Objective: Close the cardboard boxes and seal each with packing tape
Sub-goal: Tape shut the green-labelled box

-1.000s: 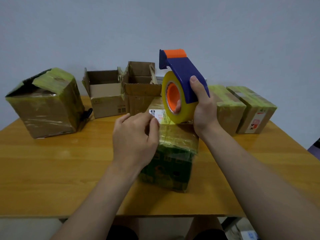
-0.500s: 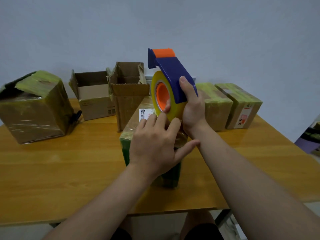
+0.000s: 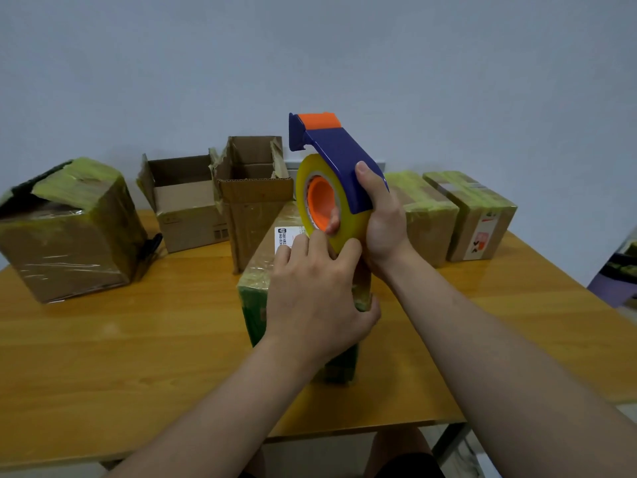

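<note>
Clasped in the right hand (image 3: 381,222), the tape dispenser (image 3: 339,157) is held upright above the box — thumb laid along its blue handle, a fingertip hooked into the orange core of the yellow tape roll (image 3: 329,215), the orange-capped cutter end pointing up and away toward the wall. The left hand (image 3: 315,298) rests on top of the green box (image 3: 255,305), its fingers reaching forward to pinch at the lower edge of the roll, thumb curled down over the box's near right corner; whether it has a tape end between the fingertips cannot be told. That box stands at the middle of the wooden table (image 3: 120,357), its long axis running away from the person, a white label (image 3: 282,238) showing on the far part of its top. Behind it stand two open boxes — a low one (image 3: 186,205) and a taller one (image 3: 255,201) with flaps up. A large taped box (image 3: 69,232) sits tilted at the far left, and two sealed boxes (image 3: 431,215) (image 3: 479,215) stand side by side at the far right. A plain pale wall (image 3: 310,56) backs the table.
</note>
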